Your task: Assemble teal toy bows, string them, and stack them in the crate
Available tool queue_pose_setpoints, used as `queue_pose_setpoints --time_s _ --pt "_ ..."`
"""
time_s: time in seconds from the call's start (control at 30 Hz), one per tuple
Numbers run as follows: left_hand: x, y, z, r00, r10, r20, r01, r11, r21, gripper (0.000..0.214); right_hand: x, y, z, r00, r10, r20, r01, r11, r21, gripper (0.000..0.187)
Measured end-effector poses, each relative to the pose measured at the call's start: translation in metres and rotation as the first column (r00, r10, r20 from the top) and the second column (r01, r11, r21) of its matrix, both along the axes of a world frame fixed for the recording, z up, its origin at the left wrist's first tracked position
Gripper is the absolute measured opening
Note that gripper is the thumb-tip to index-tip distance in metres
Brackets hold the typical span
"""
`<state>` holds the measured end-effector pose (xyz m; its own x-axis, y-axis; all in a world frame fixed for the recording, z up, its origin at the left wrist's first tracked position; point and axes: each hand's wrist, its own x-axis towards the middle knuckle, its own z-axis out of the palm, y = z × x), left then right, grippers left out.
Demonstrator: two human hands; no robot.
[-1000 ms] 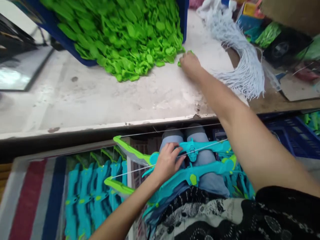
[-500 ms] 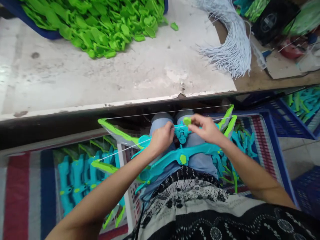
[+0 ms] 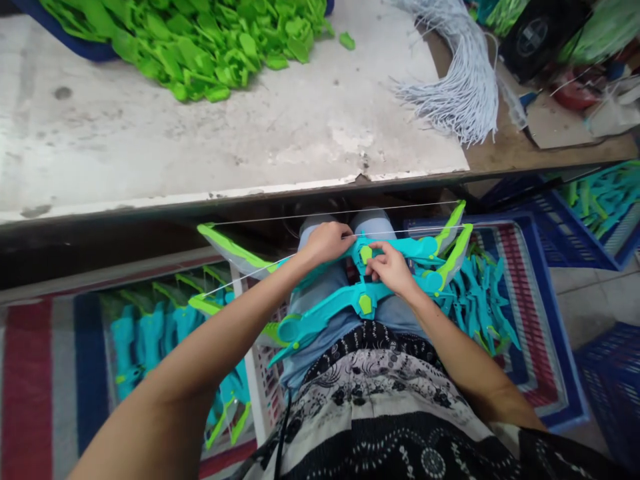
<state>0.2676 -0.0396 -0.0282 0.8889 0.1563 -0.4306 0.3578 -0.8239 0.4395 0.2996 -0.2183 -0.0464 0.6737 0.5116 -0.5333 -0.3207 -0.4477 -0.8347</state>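
Two turquoise toy bows with green tips and white strings lie across my lap. My left hand [image 3: 327, 241] is closed on the farther toy bow [image 3: 417, 249], left of its middle and by its string; its fingertips are partly hidden. Between the fingers of my right hand [image 3: 393, 268] is a small green plastic piece [image 3: 367, 254], set against the farther bow's centre. The nearer toy bow [image 3: 320, 317] has a similar green piece [image 3: 365, 305] at its middle.
Loose green pieces [image 3: 215, 50] are heaped on the worn white tabletop [image 3: 225, 147] ahead. A bundle of white strings [image 3: 465, 87] lies to their right. Bows fill a crate [image 3: 257, 393] on my left and a blue crate [image 3: 560, 347] on my right. Another blue crate [image 3: 615, 250] stands beyond.
My right hand has brought the green piece down and left from above the string onto the farther bow's centre. My left hand has shifted slightly up and right.
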Motion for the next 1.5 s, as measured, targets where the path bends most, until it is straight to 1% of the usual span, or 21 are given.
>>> queue_pose_setpoints --time_s 0.13,0.27,0.4,0.47,0.57,0.63,0.7,0.77,0.83,0.9,1.0,1.1,1.17,1.2,1.27,1.3,1.37,1.43,1.5 --pt "0.000 0.001 -0.002 1.000 0.005 0.002 -0.005 1.000 -0.025 0.039 -0.005 0.003 -0.002 0.999 -0.026 0.032 0.027 1.000 -0.013 0.029" --pt "-0.001 0.002 -0.005 1.000 -0.020 -0.003 0.020 0.999 -0.045 0.041 -0.012 0.007 -0.003 0.993 -0.050 0.106 0.058 0.996 -0.072 0.025" --pt "-0.001 0.004 -0.009 0.999 -0.041 0.016 0.042 0.997 -0.063 0.042 -0.013 0.009 -0.003 0.988 -0.116 0.103 0.124 0.990 -0.074 0.027" --pt "-0.002 0.005 -0.011 0.999 -0.041 0.031 0.043 0.997 -0.068 0.042 -0.012 0.008 -0.004 0.989 -0.110 0.103 0.118 0.991 -0.068 0.028" --pt "-0.002 0.005 -0.012 0.999 -0.035 0.025 0.037 0.996 -0.076 0.044 -0.012 0.008 -0.005 0.994 -0.066 0.087 0.072 0.996 -0.061 0.029" --pt "-0.002 0.006 -0.012 0.999 -0.041 0.012 0.042 0.996 -0.076 0.045 -0.014 0.008 -0.005 0.994 -0.069 0.080 0.074 0.995 -0.062 0.029" --pt "-0.002 0.006 -0.010 0.998 -0.054 0.007 0.055 0.995 -0.079 0.047 -0.016 0.009 -0.005 0.992 -0.095 0.086 0.101 0.993 -0.066 0.037" --pt "-0.001 0.005 -0.009 0.997 -0.073 -0.002 0.072 0.994 -0.083 0.052 -0.016 0.010 -0.004 0.990 -0.119 0.074 0.124 0.990 -0.073 0.055" --pt "0.001 0.003 -0.006 0.995 -0.092 -0.027 0.090 0.994 -0.064 0.057 -0.014 0.011 -0.002 0.992 -0.119 0.036 0.122 0.988 -0.092 0.073" --pt "0.004 0.001 -0.004 0.992 -0.105 -0.069 0.104 0.994 -0.022 0.059 -0.011 0.010 -0.001 0.996 -0.086 0.012 0.087 0.987 -0.138 0.081" --pt "0.009 -0.002 0.000 0.982 -0.143 -0.126 0.148 0.989 0.029 0.061 -0.008 0.006 -0.001 0.998 -0.017 0.057 0.029 0.976 -0.217 0.081" --pt "0.013 -0.003 0.001 0.969 -0.200 -0.148 0.210 0.976 0.055 0.059 -0.008 0.001 -0.001 0.974 0.066 0.217 0.000 0.956 -0.293 0.072" --pt "0.014 -0.001 -0.002 0.962 -0.228 -0.153 0.233 0.972 0.016 0.057 -0.008 -0.002 -0.003 0.933 0.131 0.336 -0.006 0.937 -0.349 0.066" --pt "0.015 0.000 -0.004 0.960 -0.235 -0.154 0.235 0.972 -0.020 0.056 -0.008 -0.003 -0.004 0.916 0.156 0.371 -0.012 0.931 -0.364 0.065" --pt "0.015 0.003 -0.009 0.961 -0.233 -0.145 0.223 0.971 -0.086 0.053 -0.009 -0.002 -0.007 0.920 0.162 0.356 -0.033 0.939 -0.341 0.067" --pt "0.015 0.004 -0.010 0.963 -0.228 -0.141 0.214 0.971 -0.106 0.052 -0.009 -0.001 -0.009 0.940 0.133 0.315 -0.034 0.953 -0.302 0.068" --pt "0.014 0.004 -0.012 0.968 -0.214 -0.134 0.198 0.972 -0.124 0.050 -0.011 0.002 -0.014 0.981 0.031 0.190 0.006 0.982 -0.189 0.072" --pt "0.013 0.002 -0.012 0.971 -0.197 -0.133 0.179 0.974 -0.137 0.050 -0.012 0.005 -0.017 0.996 -0.068 0.051 0.073 0.994 -0.084 0.077" --pt "0.012 -0.002 -0.011 0.977 -0.162 -0.140 0.142 0.980 -0.141 0.053 -0.011 0.007 -0.017 0.994 -0.102 -0.035 0.102 0.995 -0.025 0.082"
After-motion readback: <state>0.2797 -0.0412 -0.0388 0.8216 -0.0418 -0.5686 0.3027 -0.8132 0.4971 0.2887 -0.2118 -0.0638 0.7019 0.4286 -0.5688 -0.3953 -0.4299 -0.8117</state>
